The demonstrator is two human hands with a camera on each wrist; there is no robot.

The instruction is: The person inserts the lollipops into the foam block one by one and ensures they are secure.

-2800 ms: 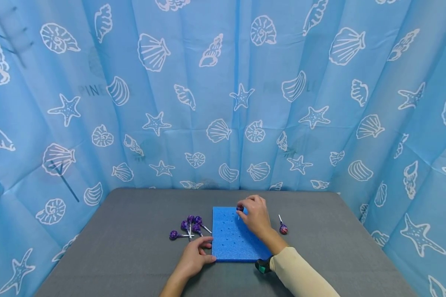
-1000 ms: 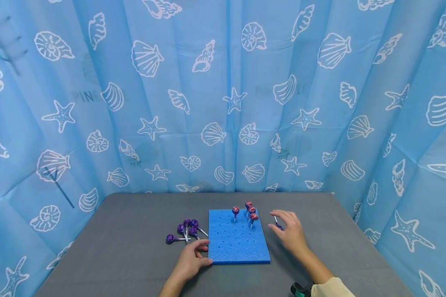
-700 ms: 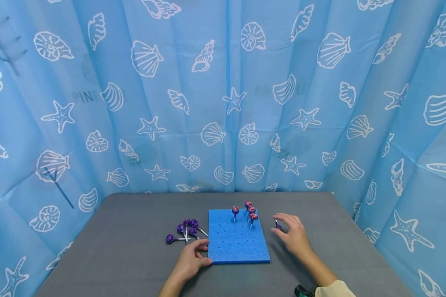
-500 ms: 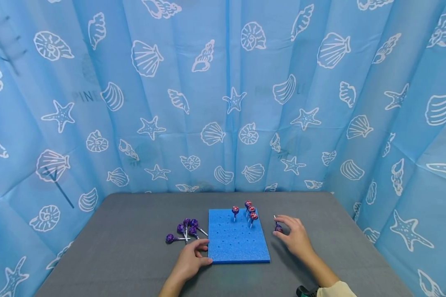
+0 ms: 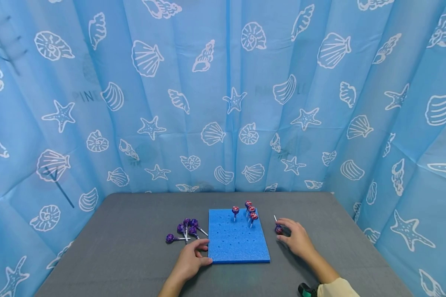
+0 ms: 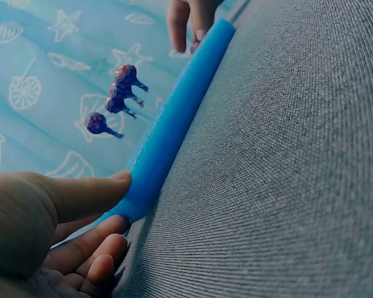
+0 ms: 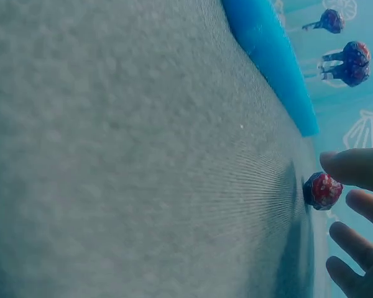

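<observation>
A blue foam board (image 5: 241,251) with rows of small holes lies on the grey table. My left hand (image 5: 189,260) holds its near left corner, thumb at the front edge and fingers along the side, as the left wrist view shows. Several lollipops (image 5: 236,210) with red and purple wrappers stand in the board's far part. To the right of the board, one lollipop (image 5: 278,229) lies on the table, white stick pointing away. Around its head my right hand (image 5: 297,237) has thumb and fingers spread; the right wrist view shows the head (image 7: 323,190) beside the thumb, no firm pinch visible.
Left of the board lies a loose pile of several purple lollipops (image 5: 187,227), close to my left fingers. The grey table (image 5: 134,255) ends at a blue curtain (image 5: 208,103) with white seashell prints at the back and sides.
My right hand let go of a lollipop at the board and moved right to the lone lollipop, then shifted slightly nearer me around its head. My left hand stayed at the corner.
</observation>
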